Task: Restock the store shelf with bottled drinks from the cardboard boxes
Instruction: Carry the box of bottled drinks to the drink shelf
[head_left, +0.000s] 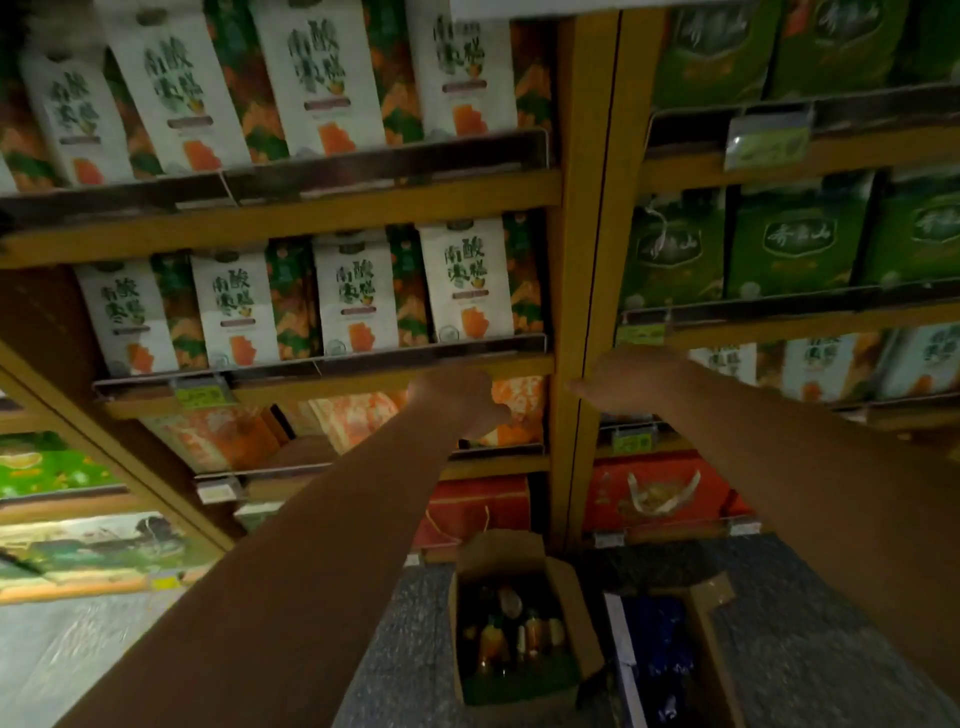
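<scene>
On the left, white and orange snack packs (343, 306) are standing upright in rows behind clear rails (322, 364), presumably so their fronts are facing shoppers and nothing is sliding off the shelf (280, 228). Below them, orange bags (358, 415) are leaning back in a looser pile, with a gap showing between them.

The left hand (457, 400) is reaching forward and up to that lower tier, hovering just in front of the orange bags. Its fingers are curling inward, but the picture is blurred there; no bottle is showing in it, and whether it is gripping anything I cannot tell.

Right of it, the wooden post (582, 260) is dividing the two bays. The right hand (623, 379) is stretching out near this post with the fingers extended toward the left, looking loose and carrying nothing. It may be steadying the person or heading for the shelf edge; that is a guess.

The bottles (514, 634) are sitting far below both hands, upright in an open cardboard box (576, 623) on the floor (405, 649) at the foot of the post. Packed upright, they should be easy to lift by the neck. A second box (711, 665) with blue contents is lying just to the right. Both hands are well apart from the drinks, so a reach down is likely coming next.
</scene>
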